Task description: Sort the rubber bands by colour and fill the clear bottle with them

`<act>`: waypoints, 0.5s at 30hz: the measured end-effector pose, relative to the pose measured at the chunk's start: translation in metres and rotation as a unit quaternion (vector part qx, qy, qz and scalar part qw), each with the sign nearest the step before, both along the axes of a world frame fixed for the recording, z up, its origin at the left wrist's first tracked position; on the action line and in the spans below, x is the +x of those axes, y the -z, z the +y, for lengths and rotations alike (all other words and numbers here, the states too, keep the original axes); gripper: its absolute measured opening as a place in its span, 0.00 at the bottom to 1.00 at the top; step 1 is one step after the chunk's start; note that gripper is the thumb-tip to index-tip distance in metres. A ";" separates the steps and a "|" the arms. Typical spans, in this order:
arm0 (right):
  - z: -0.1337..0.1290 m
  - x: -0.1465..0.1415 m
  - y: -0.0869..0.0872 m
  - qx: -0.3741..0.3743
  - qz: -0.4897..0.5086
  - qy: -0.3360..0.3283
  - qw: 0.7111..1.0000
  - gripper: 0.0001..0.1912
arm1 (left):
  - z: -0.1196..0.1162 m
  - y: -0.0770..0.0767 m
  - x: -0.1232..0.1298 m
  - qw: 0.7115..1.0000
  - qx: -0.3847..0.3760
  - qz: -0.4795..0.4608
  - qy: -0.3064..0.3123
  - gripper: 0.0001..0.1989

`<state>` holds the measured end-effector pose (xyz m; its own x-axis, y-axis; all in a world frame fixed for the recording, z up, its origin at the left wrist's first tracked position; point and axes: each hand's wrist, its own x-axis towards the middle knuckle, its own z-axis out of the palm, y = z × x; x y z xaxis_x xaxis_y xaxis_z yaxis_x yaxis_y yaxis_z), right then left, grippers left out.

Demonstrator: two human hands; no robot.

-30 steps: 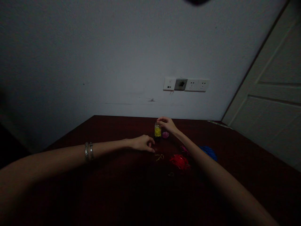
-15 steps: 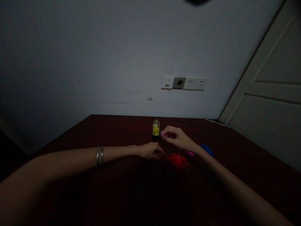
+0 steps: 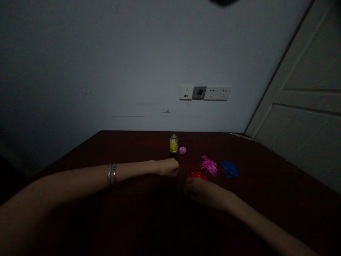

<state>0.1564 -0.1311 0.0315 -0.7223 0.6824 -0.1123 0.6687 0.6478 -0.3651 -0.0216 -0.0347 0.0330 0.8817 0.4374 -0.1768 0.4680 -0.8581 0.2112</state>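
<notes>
My left hand [image 3: 168, 167] is closed in a fist above the table, just in front of a small clear jar [image 3: 173, 144] with yellow contents. Whatever it holds is hidden by the fingers. Beside the jar lies a small purple cap [image 3: 182, 150] with a loop. My right hand [image 3: 204, 192] is low over the table with curled fingers, at the near edge of a red pile of thin bands [image 3: 197, 175] that it partly covers. Anything in its fingertips is out of sight. Behind it are a pink pile of bands [image 3: 209, 166] and a blue pile [image 3: 229, 169].
The dark reddish table [image 3: 128, 144] meets a pale wall [image 3: 119, 71] at the back. Sockets and switches [image 3: 205, 92] are set in that wall. A white panelled door [image 3: 301, 99] stands at the right. Light is dim.
My right hand has moved from the purple cap down toward me, to the red pile, uncovering the cap and the pink and blue piles. A loop seen at my left fingers is now hidden.
</notes>
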 end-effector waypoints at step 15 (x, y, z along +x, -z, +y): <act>0.097 0.016 -0.053 0.137 0.321 0.127 0.929 0.07 | 0.051 -0.084 -0.019 0.947 0.014 -0.255 -0.195 0.09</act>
